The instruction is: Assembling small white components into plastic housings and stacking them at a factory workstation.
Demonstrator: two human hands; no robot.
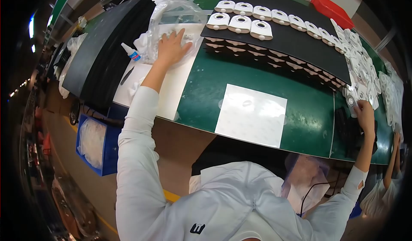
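My left hand (172, 48) reaches to the far left with its fingers spread. It lies over a clear plastic bag (161, 15) on a white board (171, 99); small pieces seem to be in the bag, too unclear to name. Out at the far right, my right hand (365, 114) pinches a white plastic housing (351, 101) with a round hole, at the near end of a heap of such housings (358, 63). More white housings (239, 24) stand in rows on a black sheet (296, 43), stacked over further layers of them.
A white paper sheet (251, 116) lies on the green table (309, 125) before me. Left of the bag are a small glue bottle (131, 52) and a stack of black sheets (107, 48). A red tray (330, 10) sits at the back. Another person's arm (391, 159) shows far right.
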